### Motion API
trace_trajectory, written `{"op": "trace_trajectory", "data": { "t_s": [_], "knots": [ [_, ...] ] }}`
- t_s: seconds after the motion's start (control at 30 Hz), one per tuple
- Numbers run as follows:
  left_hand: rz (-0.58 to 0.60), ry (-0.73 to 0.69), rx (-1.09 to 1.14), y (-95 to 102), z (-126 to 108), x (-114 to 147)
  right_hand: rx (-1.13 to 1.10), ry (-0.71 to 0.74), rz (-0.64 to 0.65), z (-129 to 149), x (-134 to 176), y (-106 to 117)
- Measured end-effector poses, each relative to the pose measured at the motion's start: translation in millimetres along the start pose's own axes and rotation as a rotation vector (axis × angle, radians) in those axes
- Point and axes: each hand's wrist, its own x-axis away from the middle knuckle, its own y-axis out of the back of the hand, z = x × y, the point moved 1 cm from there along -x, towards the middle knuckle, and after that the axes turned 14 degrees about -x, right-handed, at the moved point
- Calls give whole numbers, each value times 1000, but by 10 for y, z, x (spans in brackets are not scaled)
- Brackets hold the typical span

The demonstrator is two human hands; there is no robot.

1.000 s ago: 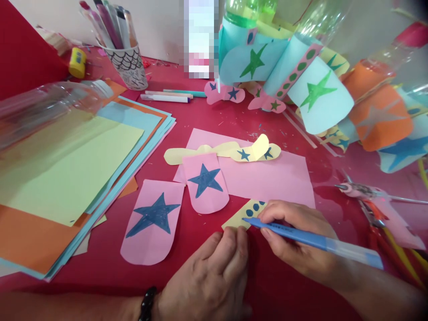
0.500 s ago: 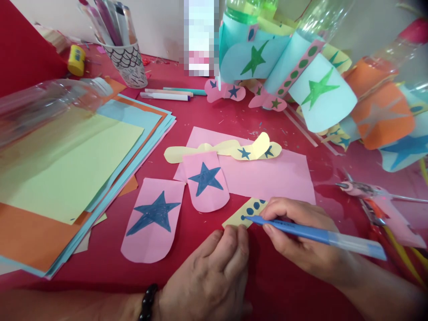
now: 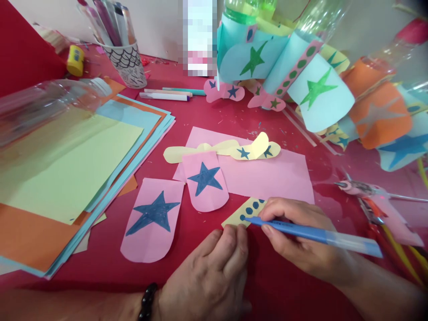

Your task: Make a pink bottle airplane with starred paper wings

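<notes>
Lower right, right hand (image 3: pixel 309 256) pinches blue marker (image 3: pixel 297 230); yellow strip (image 3: pixel 235 218) gains another dot (image 3: pixel 242 217); left hand (image 3: pixel 207 276), bunched, probably steadies it.

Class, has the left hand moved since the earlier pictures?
No: against the larger pink star piece, the left hand stays put, its fingers at the near end of the yellow strip.

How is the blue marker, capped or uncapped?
Uncapped: the right hand holds the blue marker with its bare tip at a blue dot on the yellow strip.
</notes>
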Motion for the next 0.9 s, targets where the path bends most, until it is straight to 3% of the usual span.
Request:
{"op": "trace_trajectory", "data": {
  "t_s": [0.9],
  "knots": [
    [16,-2,-1,13,-19,13,-2,10,11,6,-7,23]
  ]
}}
